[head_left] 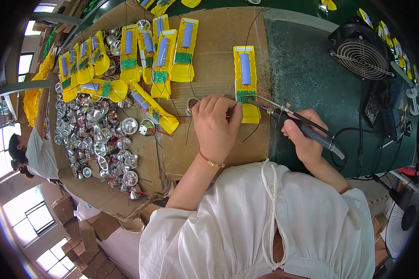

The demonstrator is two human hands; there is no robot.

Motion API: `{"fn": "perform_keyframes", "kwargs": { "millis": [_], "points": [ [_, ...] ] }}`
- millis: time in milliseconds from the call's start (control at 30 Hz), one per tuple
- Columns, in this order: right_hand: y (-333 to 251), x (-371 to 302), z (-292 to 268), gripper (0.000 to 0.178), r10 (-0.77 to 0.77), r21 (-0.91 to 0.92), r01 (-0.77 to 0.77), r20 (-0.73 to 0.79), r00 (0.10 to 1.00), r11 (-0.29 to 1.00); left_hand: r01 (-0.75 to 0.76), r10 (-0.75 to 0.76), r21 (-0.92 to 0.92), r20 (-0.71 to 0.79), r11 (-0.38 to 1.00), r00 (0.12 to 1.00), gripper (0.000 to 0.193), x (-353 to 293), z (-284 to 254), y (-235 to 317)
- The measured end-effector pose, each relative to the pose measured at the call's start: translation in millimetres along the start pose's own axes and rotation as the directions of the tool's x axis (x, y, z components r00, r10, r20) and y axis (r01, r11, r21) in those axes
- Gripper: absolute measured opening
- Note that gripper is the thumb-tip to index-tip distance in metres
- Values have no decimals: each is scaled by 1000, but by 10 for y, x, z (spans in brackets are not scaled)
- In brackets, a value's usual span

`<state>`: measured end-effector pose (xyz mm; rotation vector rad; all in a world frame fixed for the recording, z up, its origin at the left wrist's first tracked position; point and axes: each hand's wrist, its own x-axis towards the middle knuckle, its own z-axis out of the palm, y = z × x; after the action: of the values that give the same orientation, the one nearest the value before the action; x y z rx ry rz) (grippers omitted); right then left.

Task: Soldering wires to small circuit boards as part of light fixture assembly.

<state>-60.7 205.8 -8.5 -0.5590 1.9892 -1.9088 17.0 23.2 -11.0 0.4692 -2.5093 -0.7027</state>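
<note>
A yellow plastic housing (251,114) lies lengthwise on the cardboard in front of me, holding a purple cylindrical battery (245,69) and a small green circuit board (243,95). My right hand (307,135) is wrapped round a soldering iron (307,130); its tip and a thin metal tube reach the circuit board from the right. Just left of the board, my left hand (216,125) is closed in a pinch between thumb and forefinger. What it pinches is too small to make out. A round lamp reflector (192,105) shows partly behind that hand. Thin dark wires trail from the housing.
Many silver lamp reflectors (102,135) are heaped at the left, with several yellow housings (163,51) behind them. A black fan with a wire guard (363,58) stands at the far right, near cables (358,139). Another person (37,153) is at the far left.
</note>
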Motion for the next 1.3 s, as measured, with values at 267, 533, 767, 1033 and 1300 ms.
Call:
{"fn": "perform_keyframes", "kwargs": {
  "millis": [267,533,767,1033,1300],
  "points": [
    [23,-57,-11,16,14,47,-12,-40,999,999,-30,31,13,-51,999,998,16,23,48,-14],
    [27,-93,-82,18,25,64,-20,-77,997,998,-5,5,18,-22,1000,1000,16,29,39,-12],
    [12,-109,-139,17,29,82,-22,-92,995,996,67,-71,-68,-62,995,996,36,-72,-204,133],
    [27,-126,-125,16,21,78,-15,-67,998,997,354,-345,-338,90,872,934,13,-288,-217,18],
    [15,-103,-103,16,-10,18,11,-51,999,1000,147,-135,-218,71,965,988,7,-69,-49,50]
  ]
}}
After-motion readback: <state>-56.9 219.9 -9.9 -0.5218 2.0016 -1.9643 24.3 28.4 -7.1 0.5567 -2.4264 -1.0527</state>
